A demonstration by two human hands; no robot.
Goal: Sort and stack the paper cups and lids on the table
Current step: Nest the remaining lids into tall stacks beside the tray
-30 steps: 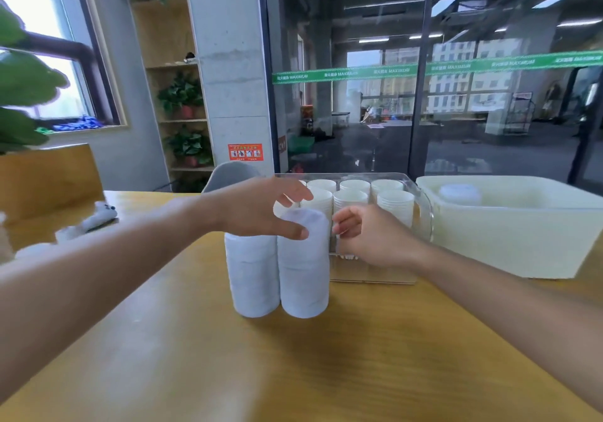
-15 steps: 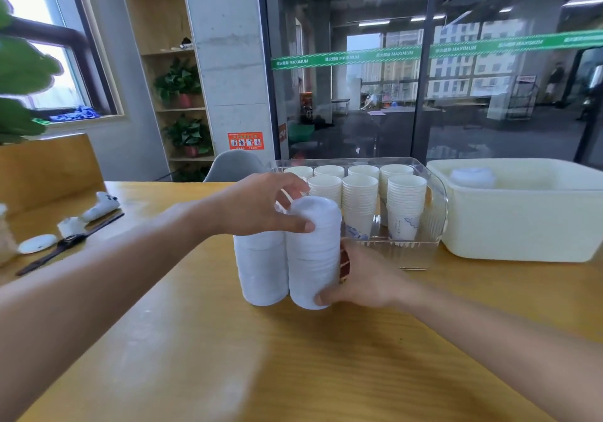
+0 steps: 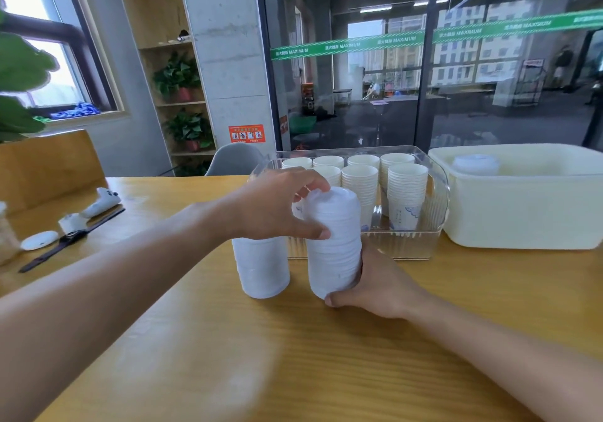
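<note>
Wooden table [image 3: 293,356] fills the near view. Cream tub [image 3: 522,212] at far right, a few lids [image 3: 474,164] inside. Clear bin [image 3: 437,190] just left of it, touching or nearly so — holds stacked paper cups [image 3: 406,193] in two rows.

In front of the bin, two lid stacks stand side by side, close together. Left stack [image 3: 262,268] upright on the table. Right stack [image 3: 334,248] leans slightly.

Left hand [image 3: 277,206] over both tops — fingers curled, thumb and fingertips pinching the right stack near its top. Right hand [image 3: 375,286] cups that stack's base, fingers wrapped behind, thumb in front.

Far left: watch [image 3: 70,237], small white oval case [image 3: 39,240].
</note>
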